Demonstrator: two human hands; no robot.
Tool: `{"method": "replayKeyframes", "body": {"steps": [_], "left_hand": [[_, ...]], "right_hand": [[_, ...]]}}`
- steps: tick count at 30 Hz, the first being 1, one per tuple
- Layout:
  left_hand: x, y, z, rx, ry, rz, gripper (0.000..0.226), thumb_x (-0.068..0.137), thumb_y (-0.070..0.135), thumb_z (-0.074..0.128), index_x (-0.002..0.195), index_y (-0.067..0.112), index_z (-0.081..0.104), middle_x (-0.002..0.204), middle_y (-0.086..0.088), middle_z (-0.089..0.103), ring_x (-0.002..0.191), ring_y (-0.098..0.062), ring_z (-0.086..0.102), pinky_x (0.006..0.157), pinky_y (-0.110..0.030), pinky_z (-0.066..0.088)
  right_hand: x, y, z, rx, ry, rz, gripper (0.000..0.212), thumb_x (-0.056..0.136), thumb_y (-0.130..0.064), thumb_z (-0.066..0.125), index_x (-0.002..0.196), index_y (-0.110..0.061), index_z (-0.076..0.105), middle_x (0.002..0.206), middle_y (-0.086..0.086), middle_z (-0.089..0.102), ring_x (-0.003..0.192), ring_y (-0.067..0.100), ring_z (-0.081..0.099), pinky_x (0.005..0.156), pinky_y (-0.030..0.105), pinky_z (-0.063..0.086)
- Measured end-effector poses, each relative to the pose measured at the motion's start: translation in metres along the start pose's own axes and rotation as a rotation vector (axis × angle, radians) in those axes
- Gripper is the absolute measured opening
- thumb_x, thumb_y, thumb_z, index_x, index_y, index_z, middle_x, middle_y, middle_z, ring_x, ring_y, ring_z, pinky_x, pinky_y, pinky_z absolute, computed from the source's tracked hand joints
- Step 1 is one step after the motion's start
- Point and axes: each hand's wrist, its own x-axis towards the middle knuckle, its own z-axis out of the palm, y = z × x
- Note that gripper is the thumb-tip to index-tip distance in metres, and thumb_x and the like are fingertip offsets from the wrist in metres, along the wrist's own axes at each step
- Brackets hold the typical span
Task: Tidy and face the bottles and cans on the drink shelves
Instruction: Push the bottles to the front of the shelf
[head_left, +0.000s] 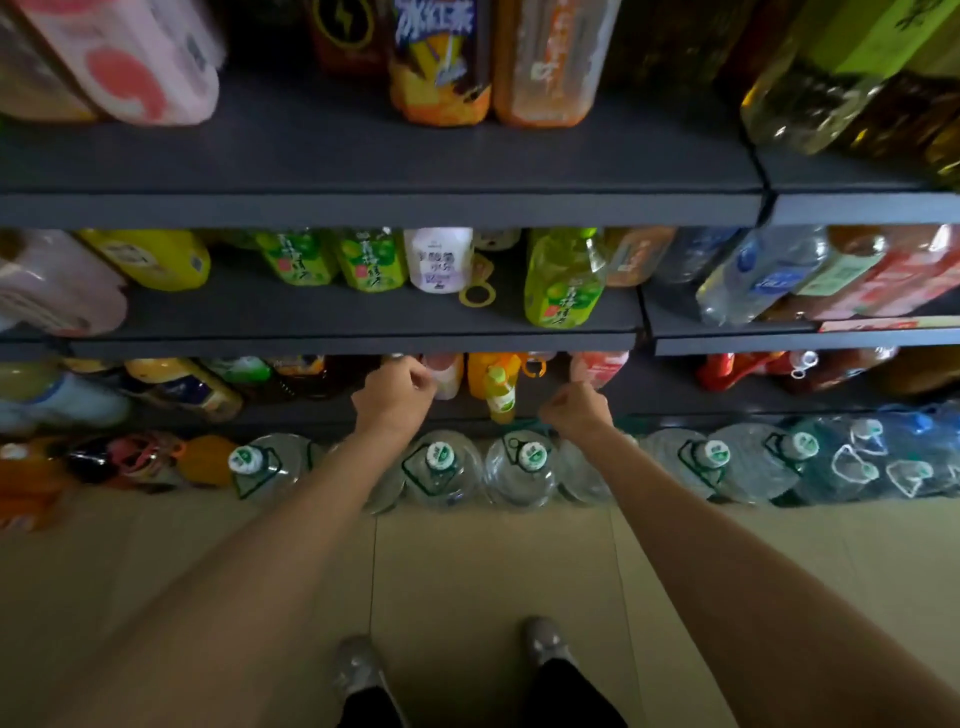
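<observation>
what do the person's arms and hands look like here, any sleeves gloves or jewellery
Both forearms are bare along the whole visible length, with no sleeves in view. The left hand and right hand wear no gloves, and no watch, bracelet or ring can be made out, though the picture is dim and the fingers are partly hidden.
</observation>
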Motion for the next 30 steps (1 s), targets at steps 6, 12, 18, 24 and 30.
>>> {"method": "replayKeyframes", "body": {"steps": [6,12,18,24,30], "left_hand": [[0.022,-0.080,0.015,0.022,-0.094,-0.018,0.018,0.087,0.015,0.057,0.098,0.011,0.070,0.106,-0.012,0.069,0.104,-0.029,0.061,0.090,-0.035,0.047],[0.051,-0.138,0.029,0.090,-0.101,-0.021,0.015,0.088,0.014,0.056,0.095,0.012,0.069,0.102,-0.009,0.069,0.100,-0.027,0.061,0.086,-0.035,0.048],[0.104,-0.193,0.043,0.164,-0.120,0.041,0.022,0.088,0.016,0.057,0.108,0.011,0.064,0.110,-0.008,0.065,0.108,-0.025,0.058,0.092,-0.036,0.045],[0.166,-0.241,0.051,0.185,0.008,0.234,0.027,0.088,0.012,0.054,0.114,0.010,0.063,0.113,-0.010,0.065,0.107,-0.026,0.059,0.091,-0.035,0.045],[0.231,-0.281,0.091,0.100,0.042,0.319,0.035,0.089,0.017,0.058,0.124,0.009,0.059,0.120,-0.011,0.064,0.111,-0.022,0.060,0.095,-0.032,0.047]], "right_hand": [[0.020,-0.023,0.113,0.071,-0.015,-0.029,0.027,0.087,-0.018,0.057,0.106,-0.002,0.067,0.111,0.018,0.064,0.107,0.034,0.057,0.081,0.033,0.045],[0.055,-0.035,0.176,0.142,0.010,-0.089,0.020,0.086,-0.015,0.059,0.097,-0.004,0.070,0.104,0.016,0.068,0.102,0.030,0.059,0.076,0.028,0.042],[0.106,-0.054,0.228,0.091,0.097,-0.202,0.025,0.086,-0.016,0.061,0.106,-0.003,0.066,0.108,0.017,0.066,0.104,0.032,0.059,0.081,0.031,0.044],[0.180,-0.089,0.287,-0.119,0.107,-0.387,0.059,0.086,-0.017,0.062,0.138,-0.008,0.037,0.136,0.017,0.045,0.122,0.032,0.047,0.096,0.035,0.040],[0.258,-0.100,0.327,-0.153,0.219,-0.435,0.080,0.090,0.007,0.043,0.149,-0.031,0.005,0.158,0.003,-0.007,0.143,0.031,0.012,0.110,0.039,0.027]]}}
